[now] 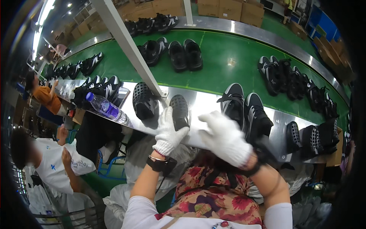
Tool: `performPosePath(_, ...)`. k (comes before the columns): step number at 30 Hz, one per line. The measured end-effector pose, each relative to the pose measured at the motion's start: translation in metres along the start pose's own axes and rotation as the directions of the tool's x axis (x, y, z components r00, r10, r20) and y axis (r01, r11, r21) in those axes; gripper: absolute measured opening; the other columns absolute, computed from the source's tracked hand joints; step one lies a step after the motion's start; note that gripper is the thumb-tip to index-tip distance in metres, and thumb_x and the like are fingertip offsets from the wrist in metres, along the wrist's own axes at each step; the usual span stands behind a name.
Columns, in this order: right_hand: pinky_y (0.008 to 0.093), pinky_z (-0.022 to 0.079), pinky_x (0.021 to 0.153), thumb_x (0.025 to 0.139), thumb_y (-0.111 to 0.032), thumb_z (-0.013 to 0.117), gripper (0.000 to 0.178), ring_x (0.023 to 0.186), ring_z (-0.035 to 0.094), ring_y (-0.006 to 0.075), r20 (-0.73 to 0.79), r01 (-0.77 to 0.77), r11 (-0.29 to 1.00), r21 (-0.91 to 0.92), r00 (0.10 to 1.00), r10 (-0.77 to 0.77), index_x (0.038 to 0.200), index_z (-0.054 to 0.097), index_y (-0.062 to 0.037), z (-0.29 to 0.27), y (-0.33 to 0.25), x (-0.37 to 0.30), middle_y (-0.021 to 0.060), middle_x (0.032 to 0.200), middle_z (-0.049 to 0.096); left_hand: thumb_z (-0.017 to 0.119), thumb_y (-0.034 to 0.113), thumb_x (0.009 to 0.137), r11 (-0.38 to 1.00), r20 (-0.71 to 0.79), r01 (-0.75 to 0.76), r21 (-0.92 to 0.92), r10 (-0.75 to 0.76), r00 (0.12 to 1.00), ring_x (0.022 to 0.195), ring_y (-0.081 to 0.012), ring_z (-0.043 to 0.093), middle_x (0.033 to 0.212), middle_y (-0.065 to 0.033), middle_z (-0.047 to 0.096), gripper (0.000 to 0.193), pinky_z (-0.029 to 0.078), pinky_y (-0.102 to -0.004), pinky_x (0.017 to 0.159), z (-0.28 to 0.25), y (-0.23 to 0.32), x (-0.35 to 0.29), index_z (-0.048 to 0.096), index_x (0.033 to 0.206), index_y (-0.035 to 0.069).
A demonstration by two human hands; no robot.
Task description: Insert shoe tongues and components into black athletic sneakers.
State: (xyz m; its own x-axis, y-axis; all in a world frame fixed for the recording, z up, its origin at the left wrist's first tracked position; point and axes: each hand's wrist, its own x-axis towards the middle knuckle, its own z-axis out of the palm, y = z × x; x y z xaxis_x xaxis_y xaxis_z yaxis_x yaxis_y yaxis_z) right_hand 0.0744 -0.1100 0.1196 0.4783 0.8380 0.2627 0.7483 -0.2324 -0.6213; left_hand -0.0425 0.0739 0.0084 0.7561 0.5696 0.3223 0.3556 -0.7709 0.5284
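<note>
My left hand (169,131), in a white knit glove, is closed around the near end of a dark shoe-shaped piece (179,108) covered in round dimples. Its fingers lie along the left side and the thumb on the right. A similar dimpled piece (144,101) stands just left of it on the metal ledge (202,108). My right hand (228,137), also gloved, hovers over the ledge's near edge, blurred by motion; its fingers look apart and nothing shows in them. Beyond it stand two black-and-grey sneakers (232,103), (257,114), toes away from me.
A green conveyor belt (225,45) beyond the ledge carries several black shoes (186,55). A slanted white post (127,44) rises from the ledge. Left are a water bottle (108,108) and more sneakers; right, more dimpled pieces (312,139). Co-workers (57,160) are at the left.
</note>
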Motion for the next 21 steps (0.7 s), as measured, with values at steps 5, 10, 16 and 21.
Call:
performPosePath(5, 0.0497, 0.054, 0.085, 0.081, -0.016, 0.073, 0.037, 0.099, 0.065, 0.0413, 0.067, -0.088, 0.983, -0.162, 0.993, 0.1, 0.115, 0.062, -0.0071, 0.087, 0.011, 0.049, 0.0208, 0.105, 0.063, 0.083, 0.021, 0.076, 0.997, 0.058, 0.066, -0.047, -0.063, 0.996, 0.143, -0.0457, 0.038, 0.154, -0.0297, 0.04, 0.095, 0.036, -0.0488, 0.119, 0.024, -0.029, -0.008, 0.034, 0.154, -0.003)
performPosePath(10, 0.0474, 0.053, 0.085, 0.076, -0.013, 0.074, 0.035, 0.1, 0.064, 0.0401, 0.149, -0.211, 0.961, -0.181, 0.96, 0.239, 0.109, 0.062, -0.0077, 0.092, 0.014, 0.065, 0.0185, 0.106, 0.062, 0.068, 0.009, 0.086, 0.986, 0.029, 0.027, -0.163, -0.023, 0.999, 0.134, -0.0463, 0.05, 0.145, -0.0296, 0.05, 0.071, 0.041, -0.048, 0.115, 0.011, -0.035, -0.013, 0.041, 0.151, -0.002)
performPosePath(16, 0.0457, 0.054, 0.082, 0.074, -0.006, 0.076, 0.036, 0.096, 0.063, 0.0388, 0.057, 0.078, 0.997, -0.005, 0.995, -0.078, 0.107, 0.062, -0.0064, 0.04, -0.008, 0.031, 0.0162, 0.102, 0.06, 0.062, 0.018, 0.103, 0.317, 0.158, 0.284, -0.905, -0.368, 0.916, 0.111, -0.0158, 0.064, 0.122, -0.0099, 0.066, 0.037, 0.053, -0.0326, 0.098, -0.055, -0.002, -0.001, 0.058, 0.135, -0.002)
performPosePath(21, 0.0423, 0.056, 0.086, 0.081, -0.017, 0.081, 0.056, 0.098, 0.067, 0.039, 0.082, -0.049, 0.921, 0.387, 0.996, 0.019, 0.131, 0.06, -0.0053, 0.012, -0.015, -0.001, 0.0187, 0.113, 0.064, 0.062, 0.018, 0.102, -0.003, 0.286, 0.312, -0.95, -0.409, 0.867, 0.085, -0.0126, 0.068, 0.105, -0.0049, 0.069, 0.028, 0.058, -0.0281, 0.075, -0.062, 0.06, 0.013, 0.062, 0.125, 0.002)
